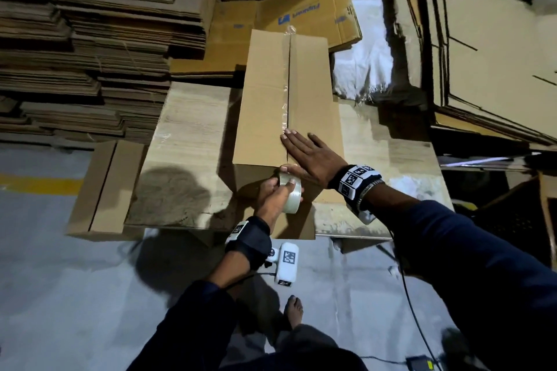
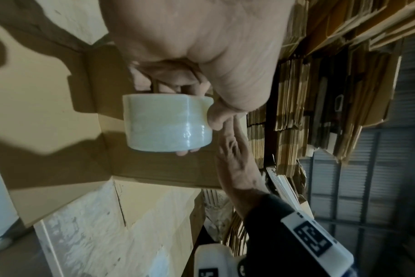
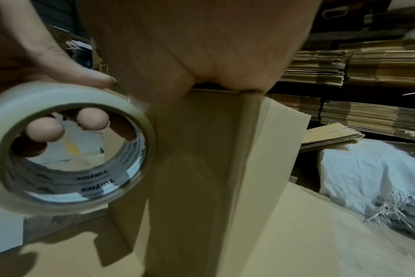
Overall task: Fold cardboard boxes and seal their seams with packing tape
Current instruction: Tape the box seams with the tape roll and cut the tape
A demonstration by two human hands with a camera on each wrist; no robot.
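Two hands at box [image 1: 271, 93], right hand [image 1: 304, 156] flat, fingers straight, left hand [image 1: 275, 194] fingers clamped on tape roll [image 1: 291, 190]

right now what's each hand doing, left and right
Left hand: grips the tape roll, fingers through its core.
Right hand: open, flat on the box top, pressing the taped seam.

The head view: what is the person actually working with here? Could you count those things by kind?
Folded-up cardboard box standing on the table: 1
Roll of clear packing tape: 1
Hands at work: 2, the left hand gripping the roll, the right hand pressing flat on the box's top seam
Total: 4
The stacks of flat cardboard around are too many to count.
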